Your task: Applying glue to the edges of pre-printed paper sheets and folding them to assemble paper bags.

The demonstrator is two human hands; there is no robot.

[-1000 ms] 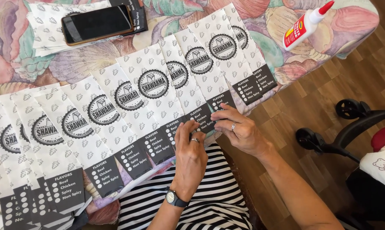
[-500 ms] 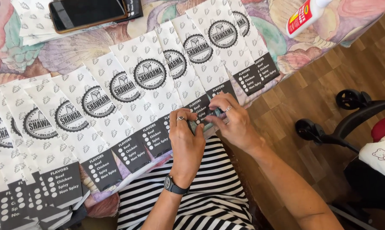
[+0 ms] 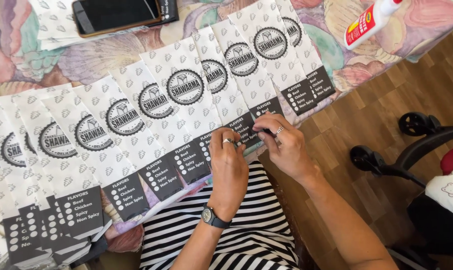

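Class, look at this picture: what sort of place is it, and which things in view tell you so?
Probably a home used for craft work: a floral tablecloth, wood-pattern floor, a glue bottle, and rows of printed paper bags that both hands work on.

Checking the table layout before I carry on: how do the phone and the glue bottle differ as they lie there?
The phone is flat, dark and rectangular, resting on loose paper bags at the top left; the glue bottle is white with a red label and red tip, lying on its side on the bare floral cloth at the top right. Both lie beyond the bag row, away from the left hand and the right hand.
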